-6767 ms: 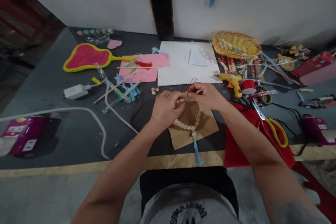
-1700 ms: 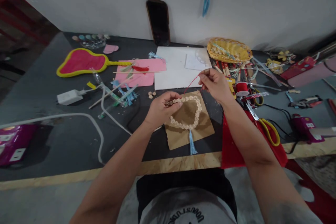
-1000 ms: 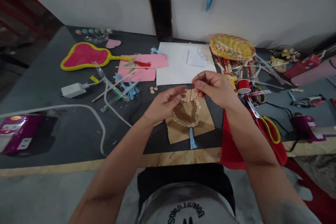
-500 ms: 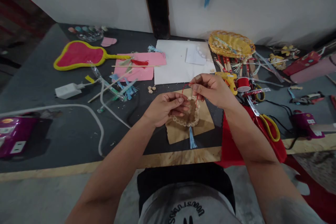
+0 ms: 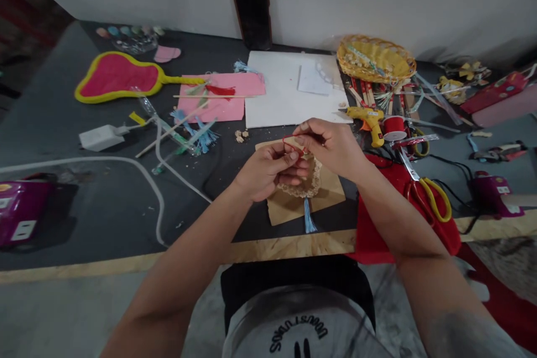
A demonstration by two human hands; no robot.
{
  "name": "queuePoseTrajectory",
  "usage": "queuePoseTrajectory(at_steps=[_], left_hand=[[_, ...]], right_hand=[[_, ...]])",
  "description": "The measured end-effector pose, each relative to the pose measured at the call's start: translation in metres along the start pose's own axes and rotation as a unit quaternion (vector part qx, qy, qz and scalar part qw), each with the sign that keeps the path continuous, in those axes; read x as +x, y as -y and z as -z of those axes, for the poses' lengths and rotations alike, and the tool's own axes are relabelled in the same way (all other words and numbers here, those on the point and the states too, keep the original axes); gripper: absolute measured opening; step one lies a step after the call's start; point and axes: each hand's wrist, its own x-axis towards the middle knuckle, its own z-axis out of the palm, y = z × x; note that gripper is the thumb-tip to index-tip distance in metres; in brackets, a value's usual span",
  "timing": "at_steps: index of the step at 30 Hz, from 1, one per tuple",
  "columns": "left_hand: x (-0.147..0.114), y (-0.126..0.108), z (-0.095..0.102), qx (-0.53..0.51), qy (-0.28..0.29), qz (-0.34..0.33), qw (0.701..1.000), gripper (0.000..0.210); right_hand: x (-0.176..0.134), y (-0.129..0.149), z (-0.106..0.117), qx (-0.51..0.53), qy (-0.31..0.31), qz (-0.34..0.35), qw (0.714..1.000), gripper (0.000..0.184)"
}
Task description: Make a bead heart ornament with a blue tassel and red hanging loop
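The thin red cord (image 5: 297, 149) is held above the upper part of a pale beaded loop (image 5: 298, 191); it looks light, limp and easy to snag, best pinched close to its ends. The left hand (image 5: 268, 172) and right hand (image 5: 329, 145) each have thumb and forefinger closed on it, the other fingers curled. The loop seems light and flexible, safer gripped by its beads than by the soft blue tassel (image 5: 309, 217) hanging below, over brown paper (image 5: 289, 212).
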Motion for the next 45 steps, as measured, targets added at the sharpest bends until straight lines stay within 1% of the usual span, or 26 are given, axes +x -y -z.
queuePoseTrajectory(at_steps=[3, 5, 7, 8, 10, 12, 14, 17, 20, 22, 25, 29, 30, 32, 34, 36, 39, 42, 45], left_hand=[[0.001, 0.001, 0.001, -0.004, 0.003, -0.010, 1.000, 0.021], [0.002, 0.002, 0.003, -0.005, 0.002, -0.016, 1.000, 0.022], [0.003, 0.002, 0.005, -0.007, 0.004, -0.018, 1.000, 0.023], [0.003, 0.002, 0.005, -0.010, 0.006, -0.017, 1.000, 0.024], [0.003, 0.002, 0.007, -0.016, 0.009, -0.016, 1.000, 0.027], [0.004, 0.002, 0.008, -0.023, 0.007, -0.023, 0.999, 0.031], [0.004, 0.002, 0.009, -0.027, 0.002, -0.034, 0.999, 0.032], [0.003, 0.000, 0.008, -0.024, -0.004, -0.044, 0.999, 0.031], [0.001, -0.001, 0.007, -0.005, -0.011, -0.038, 0.999, 0.030], [-0.001, -0.001, 0.006, 0.015, -0.010, -0.031, 0.999, 0.032], [-0.002, -0.002, 0.006, 0.030, 0.001, -0.033, 0.999, 0.032], [-0.003, -0.005, 0.007, -0.019, 0.008, -0.067, 0.998, 0.029], [-0.002, -0.006, 0.007, -0.037, 0.011, -0.076, 0.996, 0.028], [-0.002, -0.007, 0.008, -0.060, 0.017, -0.081, 0.995, 0.028], [-0.003, -0.008, 0.008, -0.067, 0.026, -0.064, 0.995, 0.029], [-0.003, -0.008, 0.008, -0.062, 0.039, -0.034, 0.997, 0.030], [-0.004, -0.007, 0.008, -0.049, 0.051, -0.015, 0.997, 0.028], [-0.004, -0.007, 0.010, -0.034, 0.042, -0.030, 0.998, 0.025], [-0.004, -0.006, 0.010, -0.020, 0.038, -0.044, 0.998, 0.024]], right_hand=[[0.000, 0.001, -0.001, 0.000, -0.002, 0.004, 1.000, 0.014], [0.001, 0.000, -0.001, 0.019, -0.005, 0.001, 1.000, 0.013], [0.002, -0.003, -0.001, 0.072, -0.003, -0.010, 0.997, 0.011], [0.003, -0.005, 0.000, 0.115, 0.001, -0.023, 0.993, 0.012], [0.006, -0.008, 0.002, 0.223, 0.016, -0.064, 0.972, 0.018], [0.008, -0.011, 0.005, 0.331, 0.033, -0.112, 0.936, 0.026], [0.009, -0.012, 0.007, 0.413, 0.040, -0.147, 0.898, 0.032], [0.009, -0.013, 0.008, 0.485, 0.034, -0.172, 0.857, 0.035], [0.008, -0.014, 0.008, 0.513, 0.031, -0.176, 0.840, 0.036], [0.008, -0.015, 0.007, 0.514, 0.038, -0.174, 0.839, 0.035], [0.008, -0.018, 0.007, 0.502, 0.043, -0.161, 0.849, 0.035], [0.008, -0.021, 0.007, 0.466, 0.026, -0.160, 0.869, 0.049], [0.008, -0.022, 0.007, 0.457, 0.033, -0.166, 0.873, 0.050], [0.008, -0.020, 0.004, 0.441, 0.071, -0.174, 0.877, 0.046], [0.006, -0.018, 0.000, 0.430, 0.116, -0.165, 0.880, 0.041], [0.005, -0.016, -0.004, 0.419, 0.135, -0.142, 0.887, 0.037], [0.003, -0.016, -0.009, 0.397, 0.121, -0.122, 0.902, 0.034], [0.003, -0.020, -0.010, 0.386, 0.087, -0.122, 0.910, 0.036], [0.004, -0.025, -0.008, 0.385, 0.074, -0.115, 0.913, 0.036]])
